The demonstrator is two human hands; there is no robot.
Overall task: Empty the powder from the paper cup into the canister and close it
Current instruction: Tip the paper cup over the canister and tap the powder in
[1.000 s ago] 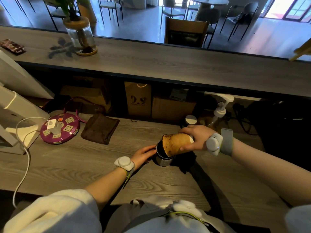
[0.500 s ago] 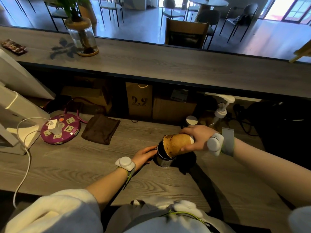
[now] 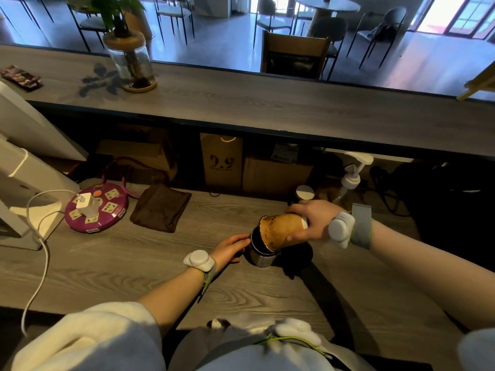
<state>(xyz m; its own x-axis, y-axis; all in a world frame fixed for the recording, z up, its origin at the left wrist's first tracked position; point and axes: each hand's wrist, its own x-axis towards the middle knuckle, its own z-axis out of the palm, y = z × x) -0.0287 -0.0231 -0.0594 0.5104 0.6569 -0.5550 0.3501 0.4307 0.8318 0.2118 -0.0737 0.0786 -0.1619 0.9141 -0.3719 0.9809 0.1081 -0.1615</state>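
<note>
My right hand (image 3: 314, 220) grips the paper cup (image 3: 281, 230) near its base, tipped mouth-down over the open canister (image 3: 261, 254); left hand (image 3: 230, 249) steadies the canister wall. Judged: cup thin, light, crushable, so hold low and gently; canister rigid, possibly slippery

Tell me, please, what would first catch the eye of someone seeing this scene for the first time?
The brown paper cup, tipped on its side in the right hand over the open metal canister at the middle of the wooden counter, while the left hand steadies the canister. Next, the purple round power strip at the left.
</note>
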